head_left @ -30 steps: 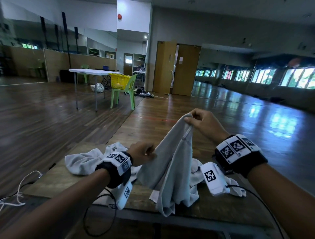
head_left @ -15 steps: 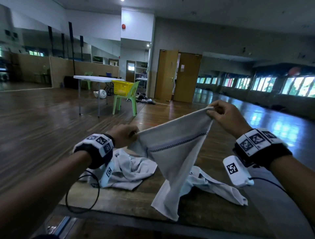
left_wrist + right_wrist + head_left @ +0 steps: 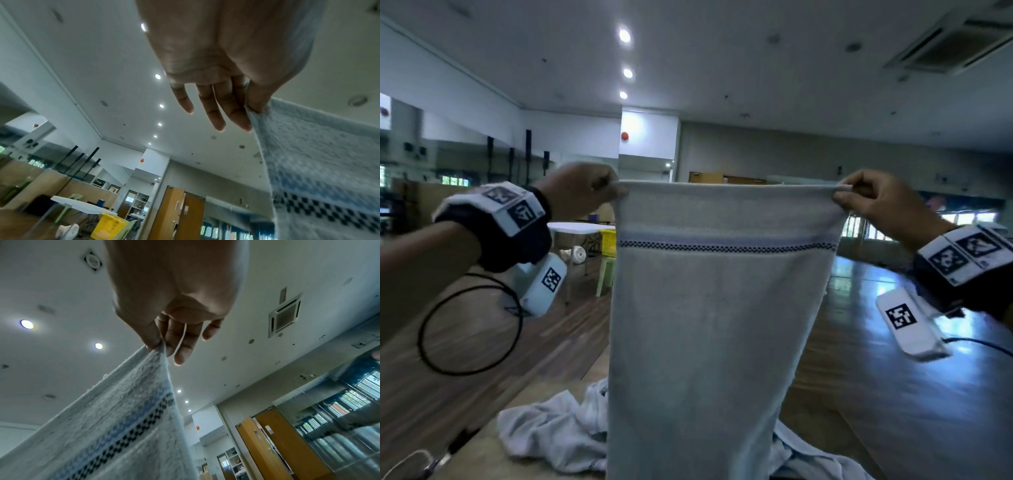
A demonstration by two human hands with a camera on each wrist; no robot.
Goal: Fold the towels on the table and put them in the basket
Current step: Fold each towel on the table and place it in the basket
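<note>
Left hand (image 3: 582, 190) pinching the top left corner of a pale grey terry towel with a blue band and a dark checked stripe (image 3: 709, 308) – thumb against forefinger, other fingers loose (wrist view). Hanging flat and taut between both hands, above the wooden table (image 3: 541, 387). Crumpled white towels (image 3: 554, 435) beneath. Right hand (image 3: 883, 202) pinching the top right corner likewise.

White folding table (image 3: 580, 227) far back left, small white fan (image 3: 578, 254) on wood floor (image 3: 893, 394) under it, pale green chair (image 3: 606, 274) alongside. Wooden double doors (image 3: 273, 449) behind. Recessed ceiling lights (image 3: 624, 35), ceiling AC vent (image 3: 284, 316), red alarm (image 3: 624, 136) on white pillar.
</note>
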